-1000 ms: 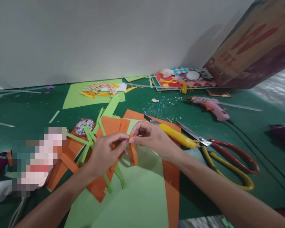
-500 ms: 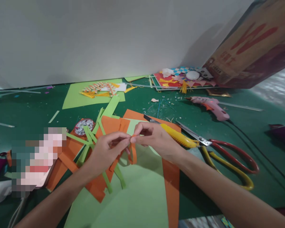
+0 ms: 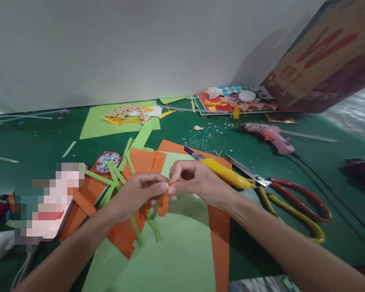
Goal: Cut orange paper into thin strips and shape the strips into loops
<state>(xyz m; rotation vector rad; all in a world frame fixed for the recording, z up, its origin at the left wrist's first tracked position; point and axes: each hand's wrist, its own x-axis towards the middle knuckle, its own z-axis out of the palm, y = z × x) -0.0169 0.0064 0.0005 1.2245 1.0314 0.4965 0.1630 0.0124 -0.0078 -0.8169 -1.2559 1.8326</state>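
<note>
Between both hands is a looped orange paper strip (image 3: 163, 204), its lower bend hanging under the fingers. My left hand (image 3: 140, 192) pinches it from the left, and my right hand (image 3: 193, 180) pinches it from the right, fingertips meeting. The exact spot where the strip is gripped is partly hidden. Underneath lies a large light green paper sheet (image 3: 173, 255) on top of an orange sheet (image 3: 219, 243). Green paper strips (image 3: 153, 227) and orange paper pieces (image 3: 124, 243) lie beside and below my left hand.
Yellow-handled scissors (image 3: 310, 233), red-handled scissors (image 3: 314, 202) and a pink glue gun (image 3: 273, 138) with its cord lie at right. A pixelated phone-like object (image 3: 53, 211) is at left. Woven paper crafts (image 3: 129, 113) lie towards the white wall (image 3: 140, 48), near a paper bag (image 3: 316, 61).
Both hands have shifted slightly downward. The orange loop now hangs a little lower and further left and has turned, showing its flat side. The surrounding things stay in place.
</note>
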